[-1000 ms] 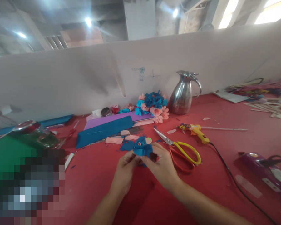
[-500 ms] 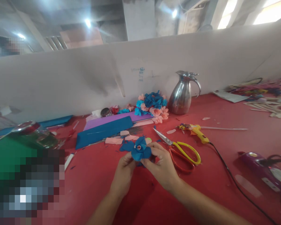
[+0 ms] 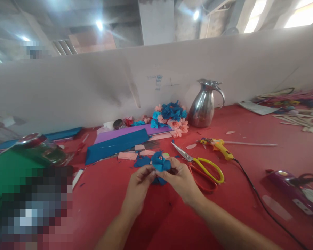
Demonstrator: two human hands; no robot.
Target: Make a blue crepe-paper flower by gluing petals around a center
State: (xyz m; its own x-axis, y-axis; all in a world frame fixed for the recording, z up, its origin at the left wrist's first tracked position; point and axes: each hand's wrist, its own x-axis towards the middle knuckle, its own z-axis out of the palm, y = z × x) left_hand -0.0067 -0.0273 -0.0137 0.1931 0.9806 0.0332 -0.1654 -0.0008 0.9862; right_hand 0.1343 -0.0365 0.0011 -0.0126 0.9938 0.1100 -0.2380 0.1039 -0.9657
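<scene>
Between my two hands is a blue paper flower point(image 3: 159, 162) with a small pink centre, held just above the red table. My left hand point(image 3: 139, 184) pinches its lower left edge between thumb and fingers. On the other side, my right hand point(image 3: 181, 180) grips the petals at the right, thumb in front. Blue paper pieces point(image 3: 142, 161) lie just beyond the left fingers, and more blue paper point(image 3: 159, 180) shows below the flower. Scissors point(image 3: 198, 163) with one yellow and one red handle rest right of my right hand, blades partly open.
Finished pink and blue paper flowers point(image 3: 172, 116) sit by a steel jug point(image 3: 203, 104) near the white partition. A yellow glue gun point(image 3: 221, 149) with a trailing cord lies right, near a purple power strip point(image 3: 289, 189). Blue paper point(image 3: 117, 146) and a glass jar point(image 3: 47, 149) are left.
The flower has tilted away from me and moved slightly up and right, so its centre shows less. Both hands have shifted a little with it and still hold it.
</scene>
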